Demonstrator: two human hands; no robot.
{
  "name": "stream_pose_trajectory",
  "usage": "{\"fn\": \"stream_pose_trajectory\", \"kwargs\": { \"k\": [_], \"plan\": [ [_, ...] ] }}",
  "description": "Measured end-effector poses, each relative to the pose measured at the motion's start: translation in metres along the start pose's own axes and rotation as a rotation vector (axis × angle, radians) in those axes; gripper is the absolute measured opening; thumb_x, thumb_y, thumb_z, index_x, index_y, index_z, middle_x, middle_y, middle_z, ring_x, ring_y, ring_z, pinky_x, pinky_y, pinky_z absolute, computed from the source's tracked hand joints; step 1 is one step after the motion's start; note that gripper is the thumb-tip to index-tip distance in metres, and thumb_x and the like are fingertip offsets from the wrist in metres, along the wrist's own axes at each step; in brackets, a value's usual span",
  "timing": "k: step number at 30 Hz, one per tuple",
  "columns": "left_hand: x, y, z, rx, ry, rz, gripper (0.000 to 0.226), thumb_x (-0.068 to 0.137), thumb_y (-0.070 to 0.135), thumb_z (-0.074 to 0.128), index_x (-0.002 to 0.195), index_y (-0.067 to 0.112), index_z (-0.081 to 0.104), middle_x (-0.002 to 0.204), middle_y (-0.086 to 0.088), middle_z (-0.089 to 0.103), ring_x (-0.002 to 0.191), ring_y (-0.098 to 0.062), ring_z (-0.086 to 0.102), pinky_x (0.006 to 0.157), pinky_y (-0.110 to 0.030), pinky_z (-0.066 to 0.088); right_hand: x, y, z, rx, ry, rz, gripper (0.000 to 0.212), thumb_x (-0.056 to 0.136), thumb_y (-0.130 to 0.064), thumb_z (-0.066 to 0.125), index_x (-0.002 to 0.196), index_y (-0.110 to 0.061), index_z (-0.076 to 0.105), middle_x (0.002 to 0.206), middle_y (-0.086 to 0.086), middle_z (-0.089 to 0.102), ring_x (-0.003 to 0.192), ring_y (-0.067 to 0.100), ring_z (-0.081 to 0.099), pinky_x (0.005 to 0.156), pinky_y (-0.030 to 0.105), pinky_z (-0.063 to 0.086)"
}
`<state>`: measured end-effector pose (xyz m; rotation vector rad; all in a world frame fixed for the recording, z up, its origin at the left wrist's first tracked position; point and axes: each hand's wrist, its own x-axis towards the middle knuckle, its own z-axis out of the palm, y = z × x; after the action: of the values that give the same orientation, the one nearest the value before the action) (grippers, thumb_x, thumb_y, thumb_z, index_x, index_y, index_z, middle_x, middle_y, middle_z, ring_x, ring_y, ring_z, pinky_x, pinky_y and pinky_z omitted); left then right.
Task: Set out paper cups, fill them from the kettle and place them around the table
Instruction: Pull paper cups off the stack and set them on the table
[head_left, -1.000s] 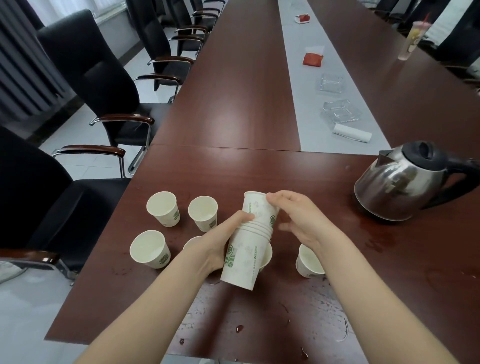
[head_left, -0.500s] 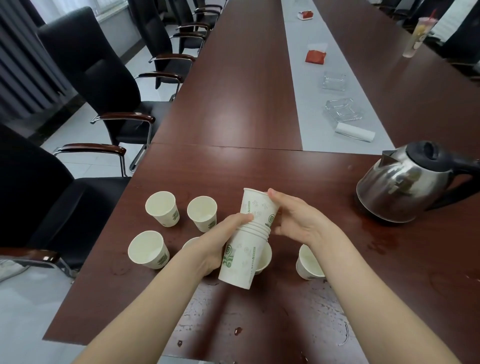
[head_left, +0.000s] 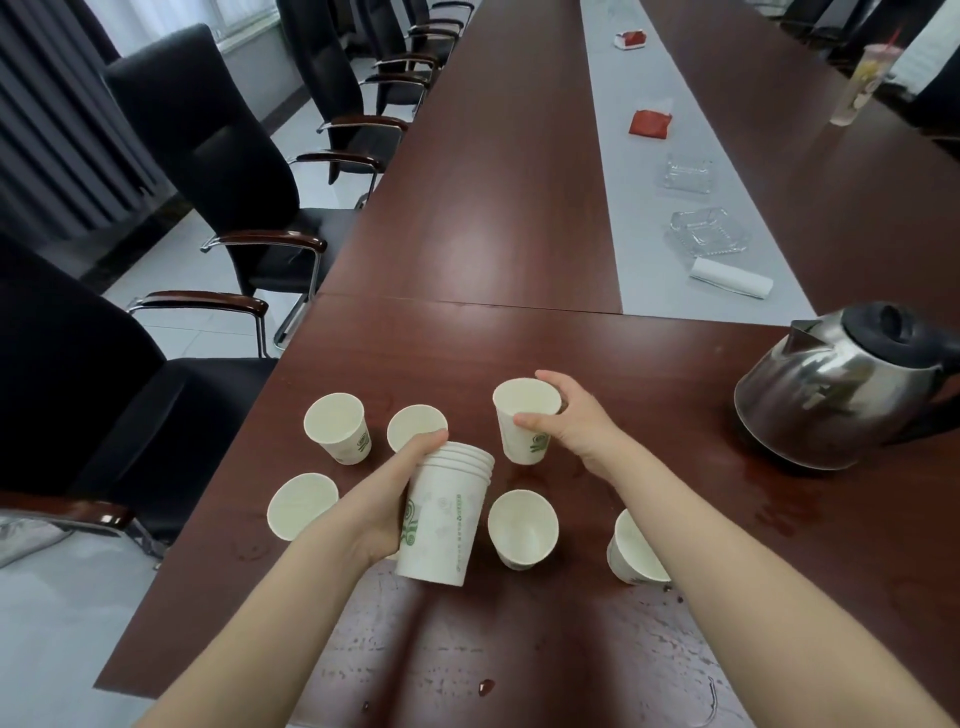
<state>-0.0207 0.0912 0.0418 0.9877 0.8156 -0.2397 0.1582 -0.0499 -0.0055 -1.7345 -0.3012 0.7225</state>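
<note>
Room: meeting room, with a long dark-red table (head_left: 493, 208) running toward 12 o'clock, a grey runner (head_left: 602, 156) down its middle and black chairs (head_left: 218, 156) along the 9 o'clock side. The near edge of the table was wet with droplets.

Hands: the left hand (head_left: 384, 509) was wrapped around the stack of cups (head_left: 447, 519), held off the table. About five nested rims were countable. The stack's long axis ran roughly 6 to 12 o'clock, with its mouth tilted away toward 12 and its base toward the person. The right hand (head_left: 571, 421) pinched one single cup (head_left: 519, 447) near the rim with thumb and fingers, at 1 o'clock of the stack. The cup was nearly upright with its mouth up. I could not tell whether its base touched the table.

Cups standing loose: five counted, all mouth up, placed relative to the stack.
- far-left cup (head_left: 337, 428) at 10 o'clock
- far-middle cup (head_left: 410, 423) at 11, partly behind the left fingers
- near-left cup (head_left: 301, 504) at 9
- near-middle cup (head_left: 522, 527) at 3, just beside the stack
- near-right cup (head_left: 634, 551) at 3, farther out, partly behind the right forearm

Kettle (head_left: 831, 400): one, steel with a black lid, well apart at 2 o'clock. It stood upright with its spout toward 10 o'clock.

On the runner were two glass ashtrays (head_left: 709, 231), one white roll (head_left: 730, 278) and two red packets (head_left: 649, 124). At far 1 o'clock stood one clear drink cup with a straw (head_left: 860, 85).
</note>
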Motion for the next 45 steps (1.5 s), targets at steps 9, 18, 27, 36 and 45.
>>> {"fn": "stream_pose_trajectory", "kwargs": {
  "k": [9, 18, 27, 36, 45],
  "plan": [
    [-0.005, 0.003, 0.000, -0.053, 0.063, 0.015, 0.038, 0.083, 0.045, 0.060, 0.096, 0.010, 0.069, 0.083, -0.010, 0.071, 0.072, -0.023, 0.067, 0.072, -0.034, 0.052, 0.009, 0.029, 0.010, -0.125, -0.048, -0.011, 0.077, 0.065, -0.013, 0.084, 0.132, -0.025, 0.047, 0.129, -0.001, 0.051, 0.117, 0.018, 0.048, 0.094, 0.031, 0.043],
    [0.002, 0.001, 0.008, -0.046, 0.032, -0.001, 0.037, 0.084, 0.044, 0.059, 0.094, 0.010, 0.069, 0.083, -0.009, 0.071, 0.070, -0.021, 0.068, 0.068, -0.030, 0.054, 0.006, 0.041, 0.005, -0.191, -0.074, -0.007, 0.082, 0.064, -0.011, 0.085, 0.132, -0.023, 0.041, 0.124, -0.002, 0.051, 0.116, 0.019, 0.049, 0.090, 0.026, 0.041],
    [0.005, 0.000, 0.017, -0.043, -0.008, -0.020, 0.041, 0.085, 0.044, 0.059, 0.099, 0.007, 0.068, 0.083, -0.010, 0.073, 0.068, -0.020, 0.071, 0.057, -0.027, 0.056, 0.001, 0.026, 0.001, -0.253, -0.084, -0.011, 0.095, 0.073, -0.027, 0.080, 0.149, -0.024, 0.021, 0.152, 0.000, 0.030, 0.140, 0.017, 0.029, 0.113, 0.034, 0.027],
    [0.009, -0.001, 0.034, -0.028, -0.072, -0.003, 0.064, 0.065, 0.050, 0.066, 0.111, 0.006, 0.066, 0.104, -0.016, 0.071, 0.085, -0.025, 0.069, 0.077, -0.035, 0.057, -0.050, -0.040, -0.010, -0.119, -0.241, -0.164, 0.018, 0.094, -0.019, 0.055, 0.087, -0.020, 0.071, 0.084, -0.017, 0.069, 0.085, 0.000, 0.058, 0.075, 0.017, 0.045],
    [0.015, -0.003, 0.055, 0.045, -0.108, -0.004, 0.074, 0.059, 0.058, 0.069, 0.110, 0.004, 0.068, 0.100, -0.014, 0.070, 0.084, -0.026, 0.068, 0.077, -0.036, 0.053, -0.067, -0.037, -0.021, -0.014, -0.324, -0.156, 0.024, 0.087, -0.010, 0.063, 0.069, -0.022, 0.072, 0.073, -0.006, 0.066, 0.071, 0.005, 0.058, 0.074, 0.024, 0.043]
  ]
}}
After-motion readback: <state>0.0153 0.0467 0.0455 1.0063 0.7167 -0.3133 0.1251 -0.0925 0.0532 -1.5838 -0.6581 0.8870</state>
